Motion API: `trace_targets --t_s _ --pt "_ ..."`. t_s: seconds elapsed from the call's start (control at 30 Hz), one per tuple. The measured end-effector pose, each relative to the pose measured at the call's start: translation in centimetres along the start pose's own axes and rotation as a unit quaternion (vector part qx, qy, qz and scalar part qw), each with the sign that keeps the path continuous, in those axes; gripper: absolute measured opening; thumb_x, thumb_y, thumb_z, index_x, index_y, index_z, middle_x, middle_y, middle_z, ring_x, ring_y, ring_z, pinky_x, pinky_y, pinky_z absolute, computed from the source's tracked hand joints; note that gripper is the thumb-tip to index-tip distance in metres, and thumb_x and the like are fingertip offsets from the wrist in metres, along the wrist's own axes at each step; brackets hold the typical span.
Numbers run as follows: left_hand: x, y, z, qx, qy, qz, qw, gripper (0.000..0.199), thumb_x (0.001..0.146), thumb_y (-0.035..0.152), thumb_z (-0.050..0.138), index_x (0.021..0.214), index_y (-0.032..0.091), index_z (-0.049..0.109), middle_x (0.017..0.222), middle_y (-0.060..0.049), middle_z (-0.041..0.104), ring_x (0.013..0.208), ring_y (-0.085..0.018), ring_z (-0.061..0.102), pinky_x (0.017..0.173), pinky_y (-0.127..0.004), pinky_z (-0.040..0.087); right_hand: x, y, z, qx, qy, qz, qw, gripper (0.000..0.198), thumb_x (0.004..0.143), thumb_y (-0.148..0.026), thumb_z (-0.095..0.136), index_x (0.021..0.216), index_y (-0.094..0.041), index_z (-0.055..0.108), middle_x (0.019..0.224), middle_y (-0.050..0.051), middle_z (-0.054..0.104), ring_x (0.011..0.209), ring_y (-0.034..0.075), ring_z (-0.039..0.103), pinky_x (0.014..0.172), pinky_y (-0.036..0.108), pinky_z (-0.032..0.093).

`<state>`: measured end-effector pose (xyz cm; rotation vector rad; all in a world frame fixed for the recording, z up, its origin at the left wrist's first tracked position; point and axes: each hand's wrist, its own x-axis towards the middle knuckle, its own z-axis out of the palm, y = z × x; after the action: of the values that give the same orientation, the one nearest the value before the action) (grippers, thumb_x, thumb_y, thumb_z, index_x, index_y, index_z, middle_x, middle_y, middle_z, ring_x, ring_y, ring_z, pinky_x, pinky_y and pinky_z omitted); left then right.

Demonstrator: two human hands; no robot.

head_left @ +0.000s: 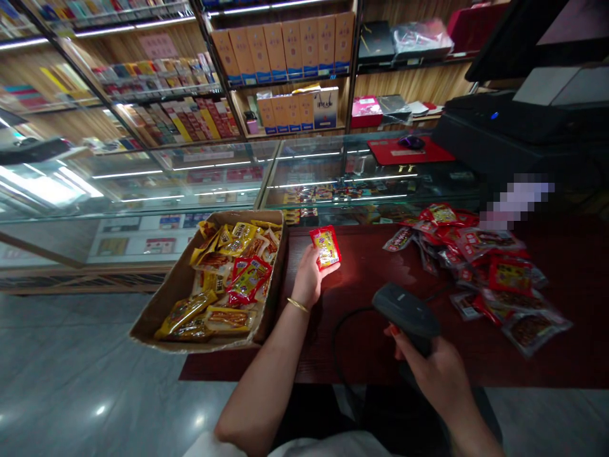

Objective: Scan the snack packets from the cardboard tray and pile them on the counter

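Observation:
My left hand (311, 277) grips a small red-and-yellow snack packet (327, 247) by its left side, above the dark red table. Reddish-white light falls on the fingers and the packet's lower edge. In my right hand (435, 371) is a dark grey barcode scanner (406, 311), its head pointing up and left toward the packet. Left of my left arm stands an open cardboard box (269, 317) of yellow snack packets (183, 315), with red packets (248, 279) lying on top. A heap of red and clear snack packets (511, 276) is spread on the table to the right.
A glass display counter (214, 184) runs behind the table (361, 343). On it are a red mouse pad (380, 152) with a mouse (412, 142). Black equipment (514, 133) stands at the right. The scanner's cable (335, 336) curves across the table. Stocked shelves line the back.

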<state>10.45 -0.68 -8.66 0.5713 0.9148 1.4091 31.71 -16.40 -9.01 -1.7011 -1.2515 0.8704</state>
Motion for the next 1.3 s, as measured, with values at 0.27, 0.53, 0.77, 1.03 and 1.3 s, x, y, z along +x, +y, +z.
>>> trace_targets --t_s 0.27,0.53,0.77,1.03,1.3 --pt "-0.2 0.5 0.3 0.009 0.005 0.002 1.0 0.023 0.089 0.032 0.064 0.108 0.02 0.059 0.111 -0.007 0.069 0.098 -0.022 0.07 0.089 -0.046 0.062 0.1 0.0 0.1 -0.005 -0.003 0.011 1.0 0.05 0.082 -0.069 0.069 0.082 -0.02 0.081 0.068 0.007 0.078 0.066 0.027 0.075 0.064 0.031 0.056" --pt "-0.2 -0.2 0.2 0.038 -0.019 -0.018 0.999 0.024 0.08 0.028 0.068 0.101 0.019 0.062 0.101 -0.003 0.072 0.091 -0.017 0.071 0.087 -0.038 0.061 0.1 -0.8 -0.5 0.033 0.002 -0.008 0.999 0.05 0.085 -0.066 0.067 0.082 -0.018 0.08 0.06 0.004 0.073 0.057 0.023 0.07 0.059 0.029 0.054" --pt "-1.2 -1.4 7.5 0.105 -0.113 -0.12 0.981 0.031 0.076 0.031 0.083 0.1 0.018 0.067 0.09 -0.004 0.075 0.072 -0.014 0.07 0.065 -0.024 0.057 0.0 0.3 -2.8 0.094 0.058 0.024 0.994 0.048 0.082 -0.064 0.071 0.081 -0.017 0.079 0.062 0.007 0.075 0.057 0.023 0.071 0.057 0.03 0.056" --pt "3.4 -1.7 20.6 0.051 -0.224 -0.204 0.952 0.016 0.09 0.018 0.067 0.106 0.015 0.066 0.105 -0.011 0.073 0.088 -0.018 0.072 0.091 -0.037 0.059 -0.2 1.4 -5.0 0.077 0.094 0.028 0.992 0.053 0.08 -0.07 0.069 0.068 -0.019 0.076 0.067 0.012 0.078 0.063 0.027 0.074 0.058 0.032 0.057" --pt "-4.6 0.6 7.6 0.221 -0.13 -0.02 0.966 0.034 0.081 0.029 0.079 0.114 0.018 0.072 0.121 -0.013 0.075 0.099 -0.022 0.073 0.092 -0.035 0.056 -0.1 2.0 -4.5 0.051 0.031 0.037 0.998 0.048 0.083 -0.064 0.069 0.077 -0.018 0.081 0.064 0.008 0.077 0.064 0.026 0.075 0.063 0.032 0.06"
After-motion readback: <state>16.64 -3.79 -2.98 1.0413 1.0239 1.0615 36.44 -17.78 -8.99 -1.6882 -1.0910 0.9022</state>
